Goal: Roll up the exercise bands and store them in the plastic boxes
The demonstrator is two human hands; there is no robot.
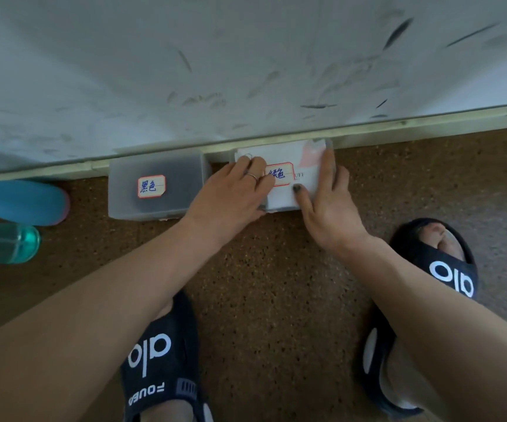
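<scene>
Black sandals [160, 357] on speckled brown floor [276, 284], both hands' grip on white box [307, 178], seemingly lidded, scuffed wall [215, 56]

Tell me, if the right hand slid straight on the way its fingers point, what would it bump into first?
Probably the pale baseboard at the foot of the wall. The right hand grips the right box, fingers pointing toward the wall; depth is unclear.
</scene>
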